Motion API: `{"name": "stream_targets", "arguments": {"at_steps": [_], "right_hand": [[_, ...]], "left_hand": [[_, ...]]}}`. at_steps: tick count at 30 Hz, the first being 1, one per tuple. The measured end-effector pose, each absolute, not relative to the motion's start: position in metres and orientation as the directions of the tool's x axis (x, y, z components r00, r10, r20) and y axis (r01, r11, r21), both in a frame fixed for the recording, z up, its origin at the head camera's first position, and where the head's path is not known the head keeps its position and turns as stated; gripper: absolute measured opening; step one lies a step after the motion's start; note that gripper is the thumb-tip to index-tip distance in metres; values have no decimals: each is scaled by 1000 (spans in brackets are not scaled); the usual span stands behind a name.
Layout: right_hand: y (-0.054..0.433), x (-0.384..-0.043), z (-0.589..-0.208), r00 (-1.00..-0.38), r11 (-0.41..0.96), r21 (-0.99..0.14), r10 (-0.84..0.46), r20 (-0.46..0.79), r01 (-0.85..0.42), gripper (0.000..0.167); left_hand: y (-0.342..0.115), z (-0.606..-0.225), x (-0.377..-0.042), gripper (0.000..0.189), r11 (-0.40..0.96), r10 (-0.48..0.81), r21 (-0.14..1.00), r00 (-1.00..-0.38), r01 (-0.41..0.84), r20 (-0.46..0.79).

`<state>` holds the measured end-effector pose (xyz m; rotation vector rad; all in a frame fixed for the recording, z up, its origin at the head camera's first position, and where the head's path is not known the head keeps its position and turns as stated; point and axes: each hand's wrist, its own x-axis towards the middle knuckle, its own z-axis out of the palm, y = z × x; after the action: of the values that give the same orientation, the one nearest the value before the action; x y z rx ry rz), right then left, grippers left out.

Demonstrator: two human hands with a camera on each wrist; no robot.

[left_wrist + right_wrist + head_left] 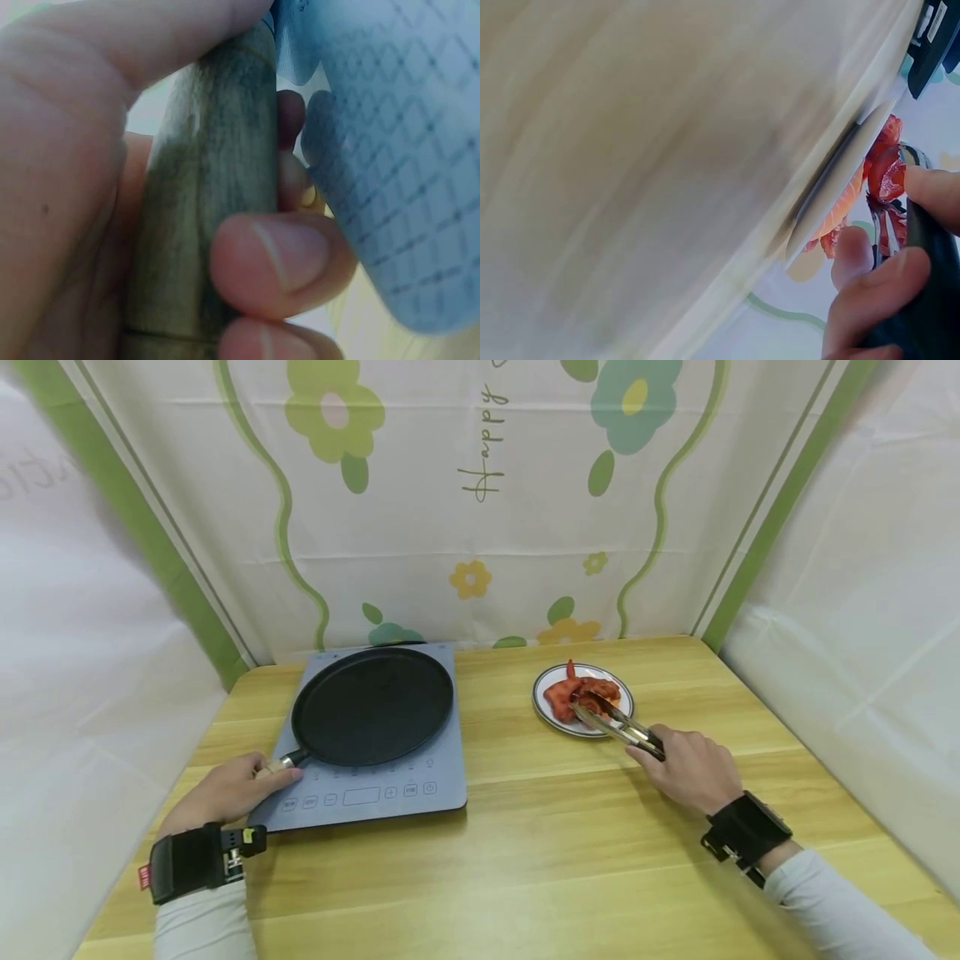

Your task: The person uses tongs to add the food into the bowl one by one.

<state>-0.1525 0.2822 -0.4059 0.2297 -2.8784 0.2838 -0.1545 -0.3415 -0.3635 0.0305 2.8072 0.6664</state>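
Note:
A round black frying pan rests on the induction cooktop at the left of the table. My left hand grips its wooden handle, fingers curled round it in the left wrist view. On the right, my right hand holds a pair of tongs with dark grips. The tips of the tongs reach into the reddish pieces of food on a white plate with a dark rim. Whether they pinch a piece, I cannot tell.
Cooktop and plate both stand on a wooden table, with bare wood between them. Behind the table hangs a flowered white curtain, and plain white sheets enclose the sides. A touch panel lies along the cooktop's front.

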Motion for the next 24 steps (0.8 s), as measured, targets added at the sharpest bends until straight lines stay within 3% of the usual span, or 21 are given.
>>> {"name": "stream_targets", "arguments": {"at_steps": [24], "right_hand": [[273,-154,-390,-961,968,-171,-138,242,-182,40]], "left_hand": [[-342,-365,-152,50,890,85,456,-975,-17,-203]]}}
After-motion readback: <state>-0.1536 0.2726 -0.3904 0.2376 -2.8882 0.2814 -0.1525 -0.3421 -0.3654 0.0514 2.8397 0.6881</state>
